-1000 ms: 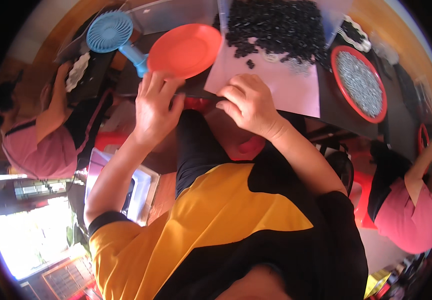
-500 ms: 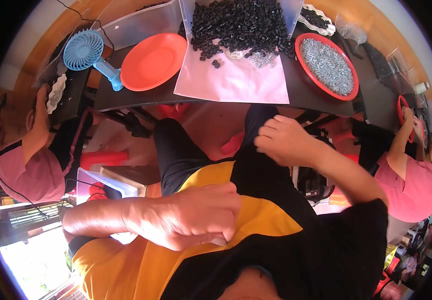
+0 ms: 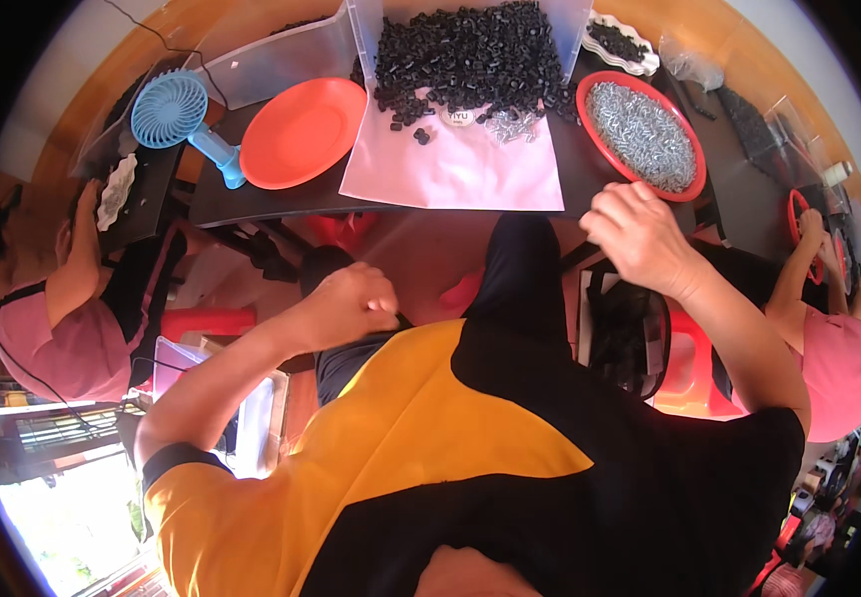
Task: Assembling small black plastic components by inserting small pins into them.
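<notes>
- The left hand [image 3: 349, 303] hung over the left thigh, knuckles up and fingers curled in loosely toward the palm; whether anything sat pinched inside, I could not tell.
- The right hand [image 3: 640, 234] was raised by the front edge of the table [image 3: 575, 149], fingers bent and bunched; its fingertips were hidden, so I could not tell whether they pinched anything.
- The hands were well apart, the right one farther forward.
- The screws [image 3: 645, 129], silvery and heaped, lay in the red dish [image 3: 587, 107] at the right of the table; the right hand was just below its near rim, and I could not tell whether it touched.
- The pink sheet [image 3: 450, 179] lay left of the dish, its near edge at the table's front; black parts [image 3: 470, 55] were piled on its far end between the clear walls of the bin [image 3: 359, 35]; a few silvery bits [image 3: 510, 126] lay at the pile's near side.
- Left of the sheet was the orange plate [image 3: 303, 133]; the blue fan [image 3: 170, 107] stood beyond its left side.
- The white tray [image 3: 646, 66], holding more black parts, sat beyond the screws.
- Two people in pink sat at either side, one left [image 3: 62, 328], one right [image 3: 834, 383].
</notes>
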Action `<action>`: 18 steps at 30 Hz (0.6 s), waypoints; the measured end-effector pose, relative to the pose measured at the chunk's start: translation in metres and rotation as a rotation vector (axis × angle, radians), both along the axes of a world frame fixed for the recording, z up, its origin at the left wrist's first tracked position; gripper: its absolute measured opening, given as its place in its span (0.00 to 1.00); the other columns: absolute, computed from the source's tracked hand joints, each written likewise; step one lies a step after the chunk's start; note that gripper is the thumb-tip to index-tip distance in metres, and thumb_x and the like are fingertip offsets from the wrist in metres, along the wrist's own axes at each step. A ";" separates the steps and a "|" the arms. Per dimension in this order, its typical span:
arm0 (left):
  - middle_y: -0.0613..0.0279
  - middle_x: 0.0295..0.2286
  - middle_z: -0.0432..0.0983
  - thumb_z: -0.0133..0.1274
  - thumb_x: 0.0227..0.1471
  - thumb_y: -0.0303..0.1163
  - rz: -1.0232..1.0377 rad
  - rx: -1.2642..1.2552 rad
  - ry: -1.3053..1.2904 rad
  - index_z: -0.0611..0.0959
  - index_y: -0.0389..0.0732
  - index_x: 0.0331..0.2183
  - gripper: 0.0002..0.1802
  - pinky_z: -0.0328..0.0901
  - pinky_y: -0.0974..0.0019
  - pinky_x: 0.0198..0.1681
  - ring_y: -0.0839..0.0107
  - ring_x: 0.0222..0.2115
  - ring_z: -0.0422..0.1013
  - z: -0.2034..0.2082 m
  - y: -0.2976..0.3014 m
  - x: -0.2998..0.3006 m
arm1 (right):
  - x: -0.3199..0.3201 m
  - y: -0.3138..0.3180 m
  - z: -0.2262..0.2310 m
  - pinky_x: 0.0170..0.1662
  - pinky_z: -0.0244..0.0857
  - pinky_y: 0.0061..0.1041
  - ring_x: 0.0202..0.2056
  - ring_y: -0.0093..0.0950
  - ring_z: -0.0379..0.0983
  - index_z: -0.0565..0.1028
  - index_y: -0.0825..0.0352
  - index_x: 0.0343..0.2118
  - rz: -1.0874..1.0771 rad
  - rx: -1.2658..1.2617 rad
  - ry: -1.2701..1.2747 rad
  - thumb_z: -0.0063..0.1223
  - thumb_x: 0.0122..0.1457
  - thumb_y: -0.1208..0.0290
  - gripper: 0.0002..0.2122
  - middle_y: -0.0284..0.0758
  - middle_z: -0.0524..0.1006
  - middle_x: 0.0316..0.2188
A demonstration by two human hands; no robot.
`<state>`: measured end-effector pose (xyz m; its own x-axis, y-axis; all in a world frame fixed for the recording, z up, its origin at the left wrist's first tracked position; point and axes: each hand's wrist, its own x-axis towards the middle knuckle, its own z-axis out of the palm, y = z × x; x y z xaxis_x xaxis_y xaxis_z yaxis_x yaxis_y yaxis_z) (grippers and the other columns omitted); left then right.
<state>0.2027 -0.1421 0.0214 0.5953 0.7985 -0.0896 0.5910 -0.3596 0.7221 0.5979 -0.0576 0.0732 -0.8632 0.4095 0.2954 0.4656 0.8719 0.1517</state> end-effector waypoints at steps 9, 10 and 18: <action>0.44 0.35 0.79 0.52 0.55 0.41 -0.203 -0.492 0.357 0.84 0.35 0.35 0.18 0.69 0.52 0.39 0.52 0.38 0.77 -0.425 0.003 0.055 | 0.036 0.046 -0.037 0.46 0.64 0.39 0.48 0.44 0.69 0.72 0.69 0.51 -0.021 -0.067 -0.061 0.60 0.50 0.70 0.24 0.43 0.71 0.47; 0.44 0.41 0.79 0.51 0.55 0.38 -0.149 -0.755 0.440 0.83 0.37 0.40 0.17 0.68 0.50 0.42 0.49 0.41 0.76 -0.438 -0.006 0.073 | 0.045 0.044 -0.043 0.45 0.64 0.39 0.48 0.44 0.69 0.73 0.69 0.50 -0.017 -0.020 -0.068 0.58 0.50 0.69 0.23 0.44 0.71 0.47; 0.44 0.40 0.79 0.51 0.55 0.38 -0.173 -0.872 0.347 0.84 0.37 0.40 0.17 0.68 0.51 0.42 0.50 0.42 0.76 -0.407 0.013 0.104 | 0.046 0.063 -0.044 0.39 0.69 0.34 0.44 0.45 0.73 0.78 0.68 0.44 0.123 -0.046 -0.065 0.53 0.50 0.74 0.17 0.46 0.75 0.44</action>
<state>0.3071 -0.1287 -0.3853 0.5267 0.2703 -0.8059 0.8120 0.1204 0.5711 0.6436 0.0056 0.0296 -0.9244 0.3116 0.2202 0.3455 0.9284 0.1365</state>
